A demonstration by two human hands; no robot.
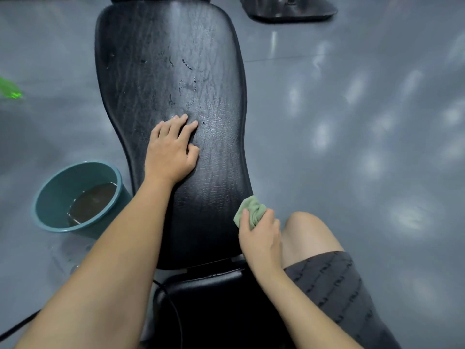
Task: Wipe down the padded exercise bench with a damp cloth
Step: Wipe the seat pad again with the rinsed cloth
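Note:
A black padded bench (171, 59) stretches away from me, its cracked surface beaded with water drops near the middle. My left hand (172, 147) rests flat on the pad's left side, fingers spread and straight. My right hand (260, 233) grips a bunched pale green cloth (251, 210) against the pad's right edge, near its lower end. The seat pad (208, 298) lies below, close to me.
A teal bucket (54, 197) holding murky water stands on the grey floor left of the bench. My right knee and dark shorts (334, 293) are beside the bench. A black machine base (289, 8) sits at the top right. A thin black cable (176, 316) crosses the seat.

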